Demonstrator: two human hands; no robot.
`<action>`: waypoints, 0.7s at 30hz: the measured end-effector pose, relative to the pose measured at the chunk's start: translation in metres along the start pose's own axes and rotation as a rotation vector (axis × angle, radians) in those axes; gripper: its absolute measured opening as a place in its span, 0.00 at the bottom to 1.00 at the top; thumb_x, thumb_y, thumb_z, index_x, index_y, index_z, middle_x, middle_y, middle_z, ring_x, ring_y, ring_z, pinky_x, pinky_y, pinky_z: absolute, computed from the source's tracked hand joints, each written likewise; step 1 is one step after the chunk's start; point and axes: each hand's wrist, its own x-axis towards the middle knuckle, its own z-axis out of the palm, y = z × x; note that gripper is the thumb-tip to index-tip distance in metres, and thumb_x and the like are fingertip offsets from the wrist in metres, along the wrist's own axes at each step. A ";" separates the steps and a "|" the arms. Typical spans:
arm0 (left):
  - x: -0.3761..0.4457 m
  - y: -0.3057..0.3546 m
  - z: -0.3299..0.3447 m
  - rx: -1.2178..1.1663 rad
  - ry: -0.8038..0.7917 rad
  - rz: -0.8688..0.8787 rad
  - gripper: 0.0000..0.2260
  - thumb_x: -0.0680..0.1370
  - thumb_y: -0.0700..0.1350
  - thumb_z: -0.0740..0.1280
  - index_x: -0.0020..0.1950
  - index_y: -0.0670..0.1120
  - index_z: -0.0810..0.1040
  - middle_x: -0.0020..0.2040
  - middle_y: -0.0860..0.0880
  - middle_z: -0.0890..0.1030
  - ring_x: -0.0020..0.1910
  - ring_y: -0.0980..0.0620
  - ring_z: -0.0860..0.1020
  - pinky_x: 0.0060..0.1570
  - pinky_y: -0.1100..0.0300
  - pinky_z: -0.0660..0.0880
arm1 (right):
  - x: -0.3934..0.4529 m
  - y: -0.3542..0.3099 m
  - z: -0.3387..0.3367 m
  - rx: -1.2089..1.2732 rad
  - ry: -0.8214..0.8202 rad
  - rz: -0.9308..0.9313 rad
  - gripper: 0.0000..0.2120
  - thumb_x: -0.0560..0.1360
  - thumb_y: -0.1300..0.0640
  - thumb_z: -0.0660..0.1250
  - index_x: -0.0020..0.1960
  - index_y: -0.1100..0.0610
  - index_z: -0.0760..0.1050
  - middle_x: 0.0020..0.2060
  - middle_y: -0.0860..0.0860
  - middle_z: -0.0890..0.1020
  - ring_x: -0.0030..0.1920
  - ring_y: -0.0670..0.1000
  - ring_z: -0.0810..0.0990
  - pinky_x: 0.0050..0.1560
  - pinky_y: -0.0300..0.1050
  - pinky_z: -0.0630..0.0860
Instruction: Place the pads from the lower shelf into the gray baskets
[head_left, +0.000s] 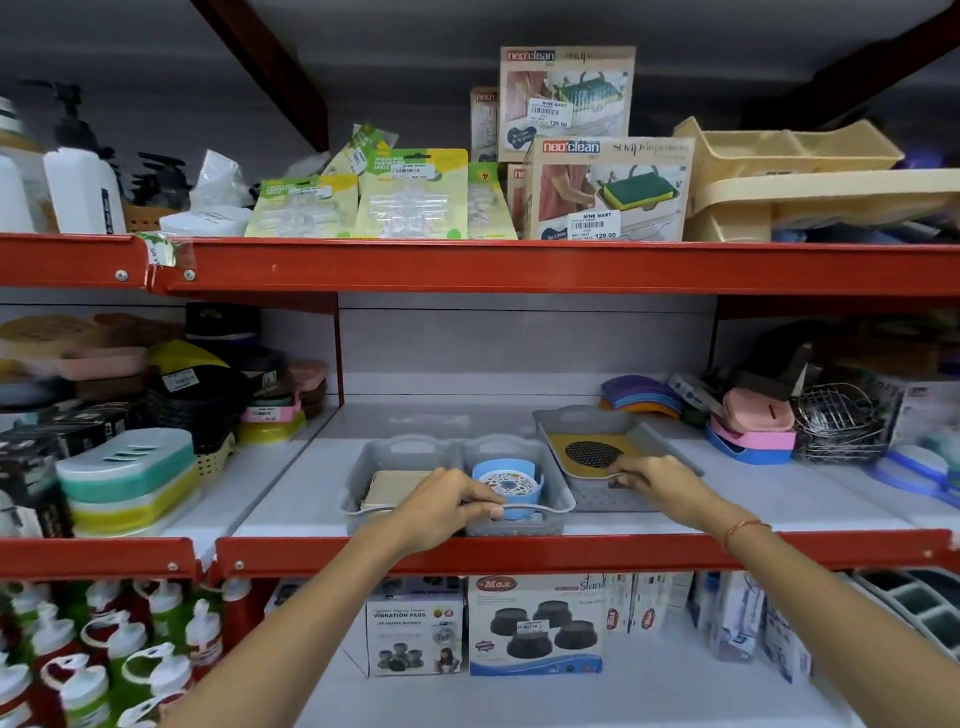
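Observation:
Three gray baskets stand on the middle shelf. The left basket (363, 467) holds a beige flat item (387, 488). The middle basket (556, 499) holds a blue round holder (511, 486) with a patterned top. My left hand (447, 504) grips the front rims where these two baskets meet. The right basket (587, 418) is tilted and holds a yellow pad with a black mesh disc (592, 452). My right hand (657, 480) holds that basket's front edge. On the lower shelf stand a vibration pads box (415, 629) and a Max pads box (535, 623).
Red shelf rails (519, 553) run across the front. Soap dishes (130, 473) are stacked at the left and pink and blue ones (753, 431) with wire racks at the right. Bottles (104, 649) fill the lower left. Soap dispenser boxes (608, 192) sit on the top shelf.

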 end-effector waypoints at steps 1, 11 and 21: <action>-0.001 0.001 0.000 -0.004 0.005 -0.004 0.12 0.76 0.51 0.67 0.57 0.49 0.82 0.56 0.50 0.83 0.56 0.56 0.79 0.59 0.55 0.74 | -0.008 0.000 -0.003 0.002 -0.006 -0.024 0.10 0.80 0.60 0.60 0.56 0.54 0.78 0.51 0.48 0.84 0.52 0.48 0.81 0.48 0.38 0.73; -0.005 0.011 0.000 -0.031 -0.005 -0.062 0.11 0.75 0.49 0.69 0.55 0.48 0.83 0.55 0.49 0.84 0.57 0.54 0.79 0.61 0.54 0.73 | -0.060 -0.007 -0.013 0.015 0.023 -0.111 0.07 0.79 0.57 0.62 0.52 0.50 0.78 0.46 0.44 0.83 0.47 0.46 0.79 0.49 0.44 0.75; -0.009 0.020 -0.001 0.011 -0.033 -0.081 0.10 0.77 0.46 0.67 0.56 0.45 0.82 0.57 0.48 0.83 0.58 0.52 0.78 0.64 0.51 0.72 | -0.066 -0.027 -0.018 -0.055 -0.049 -0.054 0.06 0.79 0.55 0.60 0.52 0.52 0.75 0.50 0.50 0.82 0.52 0.51 0.77 0.50 0.47 0.72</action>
